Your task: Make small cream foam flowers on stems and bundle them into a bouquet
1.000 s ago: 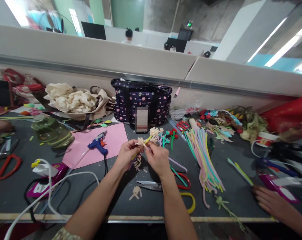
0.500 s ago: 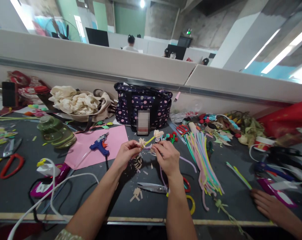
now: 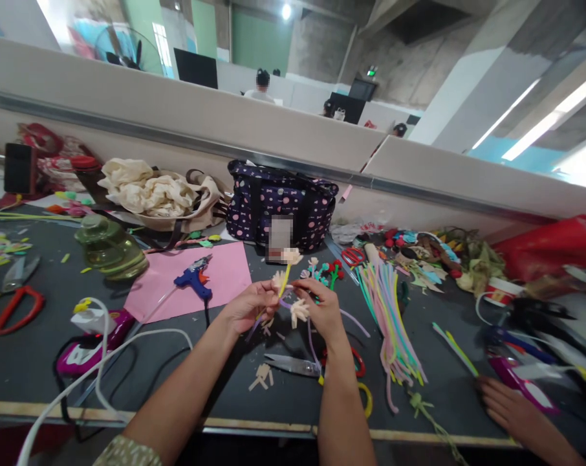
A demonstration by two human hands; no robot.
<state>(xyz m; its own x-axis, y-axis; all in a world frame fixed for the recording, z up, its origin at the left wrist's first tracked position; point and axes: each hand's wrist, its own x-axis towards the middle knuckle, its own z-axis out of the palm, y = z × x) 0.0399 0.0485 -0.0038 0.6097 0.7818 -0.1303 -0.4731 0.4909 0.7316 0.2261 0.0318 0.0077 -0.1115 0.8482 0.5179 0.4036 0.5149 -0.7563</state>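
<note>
My left hand (image 3: 254, 305) is closed in a pinch on a craft flower with a yellow pipe-cleaner stem (image 3: 284, 282) and a cream head (image 3: 291, 257). A second cream head (image 3: 278, 280) sits close to its fingertips, and a third cream flower (image 3: 299, 311) hangs below, between the hands. A purple pipe cleaner (image 3: 284, 303) runs by the stem. My right hand (image 3: 322, 304) is closed, thumb and forefinger pinching at the joined pipe cleaners; its fingertips partly hide what they grip. Under the hands lie scissors (image 3: 293, 364) and cream scraps (image 3: 261, 377).
A pipe-cleaner bundle (image 3: 390, 317) lies right of my hands. A blue glue gun (image 3: 195, 278) rests on pink paper (image 3: 162, 288), beside a green bottle (image 3: 109, 252). Behind stands a patterned bag (image 3: 244, 213). Another person's hand (image 3: 509, 404) is at the right.
The yellow-stemmed flower has turned from slanting to nearly upright in my left hand. A cream flower now shows below, between my hands. The view has shifted slightly.
</note>
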